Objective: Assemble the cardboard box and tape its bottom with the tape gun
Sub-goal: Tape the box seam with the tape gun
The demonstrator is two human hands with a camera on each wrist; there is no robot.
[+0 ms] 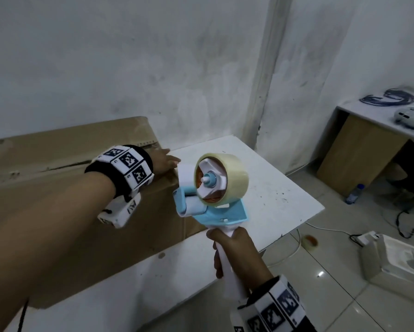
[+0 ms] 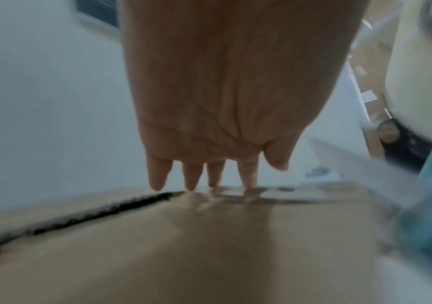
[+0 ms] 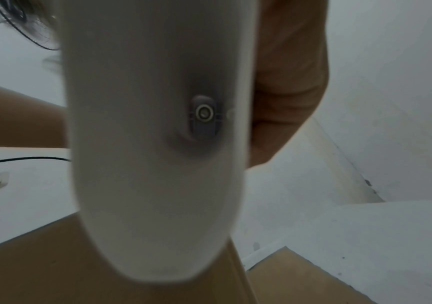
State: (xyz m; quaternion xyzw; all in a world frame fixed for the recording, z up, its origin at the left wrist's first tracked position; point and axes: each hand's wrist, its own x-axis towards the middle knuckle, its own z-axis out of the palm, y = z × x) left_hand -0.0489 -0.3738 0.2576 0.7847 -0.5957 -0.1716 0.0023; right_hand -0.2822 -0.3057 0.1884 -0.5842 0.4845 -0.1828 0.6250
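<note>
Brown cardboard box point(image 1: 57, 188) is lying across the white table point(image 1: 273, 200), reaching from its left side toward the far right corner, flaps meeting along a dark seam on top. Left hand point(image 1: 164, 161) is resting on the box's right end, fingers point(image 2: 191, 174) straight and slightly spread. Right hand point(image 1: 234, 252) is wrapping its fingers round the white handle of the tape gun point(image 1: 213, 188), its blue head and clear roll hovering beside that end.

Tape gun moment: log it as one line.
left hand: flat on cardboard box | right hand: grips tape gun above table | seam untaped
</note>
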